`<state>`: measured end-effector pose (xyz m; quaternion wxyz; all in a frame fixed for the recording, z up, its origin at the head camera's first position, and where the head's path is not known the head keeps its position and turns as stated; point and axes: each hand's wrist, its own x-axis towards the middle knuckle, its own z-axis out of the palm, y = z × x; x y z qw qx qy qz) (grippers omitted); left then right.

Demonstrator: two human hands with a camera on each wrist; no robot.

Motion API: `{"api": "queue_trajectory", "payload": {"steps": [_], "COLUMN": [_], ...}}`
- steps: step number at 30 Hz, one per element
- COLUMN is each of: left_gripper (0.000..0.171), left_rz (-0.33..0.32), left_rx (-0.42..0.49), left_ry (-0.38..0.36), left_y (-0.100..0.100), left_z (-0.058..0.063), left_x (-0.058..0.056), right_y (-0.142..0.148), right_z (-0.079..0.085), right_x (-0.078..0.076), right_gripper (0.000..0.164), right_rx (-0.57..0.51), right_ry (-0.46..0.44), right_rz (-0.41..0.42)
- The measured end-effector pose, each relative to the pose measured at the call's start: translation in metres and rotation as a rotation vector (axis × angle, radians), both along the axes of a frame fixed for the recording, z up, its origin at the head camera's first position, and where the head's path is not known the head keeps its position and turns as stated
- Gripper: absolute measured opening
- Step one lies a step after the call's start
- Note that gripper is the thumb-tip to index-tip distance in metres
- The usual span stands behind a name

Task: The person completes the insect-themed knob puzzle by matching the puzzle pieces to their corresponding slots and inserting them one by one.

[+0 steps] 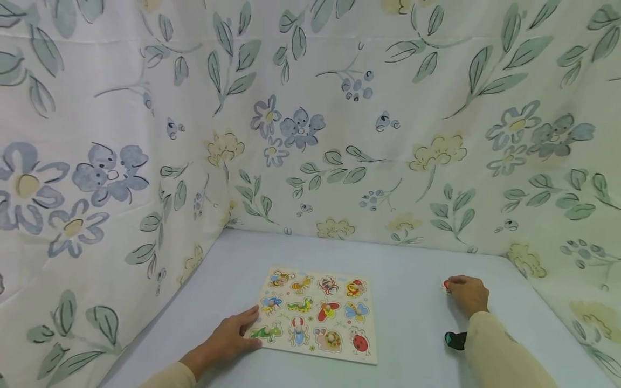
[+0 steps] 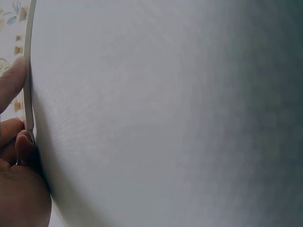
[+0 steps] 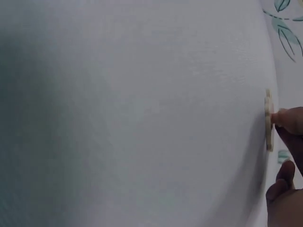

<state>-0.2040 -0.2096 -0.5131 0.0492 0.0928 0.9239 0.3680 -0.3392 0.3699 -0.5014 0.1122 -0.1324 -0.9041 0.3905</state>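
A wooden puzzle board (image 1: pixel 315 321) with colourful insect pictures lies flat on the table. My left hand (image 1: pixel 232 337) rests at its near left corner, finger and thumb spread along the edge. In the left wrist view, the fingers (image 2: pixel 15 82) touch the board's side. Off to the right of the board, my right hand (image 1: pixel 468 293) pinches a small red and white puzzle piece (image 1: pixel 446 287), mostly covered by the fingers. Edge-on in the right wrist view, this wooden piece (image 3: pixel 269 120) is held by its knob, close to the table. Whether it touches the table, I cannot tell.
A white table (image 1: pixel 407 312) spreads around the board. Beside the right sleeve lies a black and green item (image 1: pixel 455 340), partly hidden by the sleeve. Floral cloth (image 1: pixel 339 134) hangs along the back and both sides.
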Motion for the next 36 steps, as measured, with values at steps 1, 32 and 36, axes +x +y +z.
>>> {"api": "queue_trajectory", "payload": {"steps": [1,32,36], "left_gripper": [0.082,0.084,0.083], "left_rz": [-0.002,-0.016,-0.01], "left_rx": [-0.002,0.02,0.024], "left_ry": [0.0,-0.026,-0.027], "left_y": [0.0,-0.002,-0.002], "left_z": [0.0,-0.001,0.001], "left_x": [0.0,0.004,0.002], "right_y": [0.001,-0.033,-0.046], "right_z": [-0.002,-0.002,0.01], "right_x": [0.001,0.023,0.025], "right_gripper": [0.029,0.031,0.032], "right_rx": [0.006,0.076,0.07], "right_ry": [0.009,0.187,0.247], "right_rz": [0.002,0.011,0.008]}}
